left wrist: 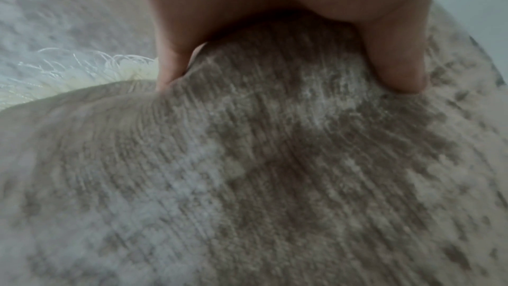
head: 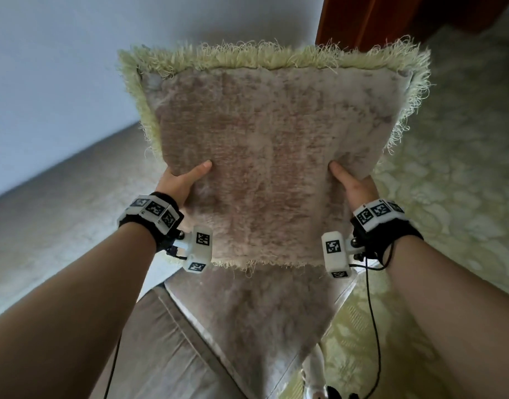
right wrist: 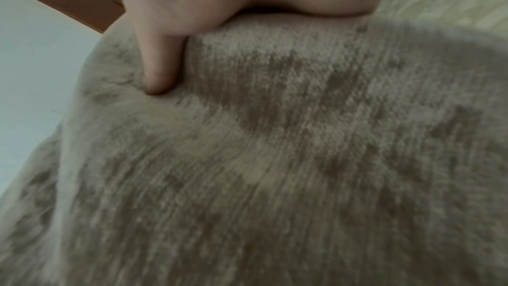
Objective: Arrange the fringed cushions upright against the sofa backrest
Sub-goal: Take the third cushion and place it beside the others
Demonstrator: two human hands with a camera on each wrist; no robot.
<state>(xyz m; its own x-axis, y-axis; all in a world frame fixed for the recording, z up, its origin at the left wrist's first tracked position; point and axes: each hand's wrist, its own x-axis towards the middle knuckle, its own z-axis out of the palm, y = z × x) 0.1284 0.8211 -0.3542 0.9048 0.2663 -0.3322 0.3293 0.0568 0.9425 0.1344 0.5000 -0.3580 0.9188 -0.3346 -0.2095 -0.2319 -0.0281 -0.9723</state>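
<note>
I hold a beige plush cushion (head: 270,156) with a pale green fringe (head: 218,57) up in the air, its face toward me. My left hand (head: 181,182) grips its lower left side and my right hand (head: 354,182) its lower right side. Both thumbs press into the front and the fingers are hidden behind. In the left wrist view the thumb (left wrist: 398,73) dents the cushion (left wrist: 274,182); in the right wrist view the thumb (right wrist: 156,73) sinks into the cushion (right wrist: 274,160). A second beige cushion (head: 261,312) lies below, one corner pointing toward me.
Pale floral sofa upholstery (head: 449,168) spreads to the right, and more pale upholstery (head: 60,226) runs along the left under a white wall (head: 60,67). A brownish cushion (head: 161,355) lies at the lower left. A wooden panel (head: 377,18) stands at the top right.
</note>
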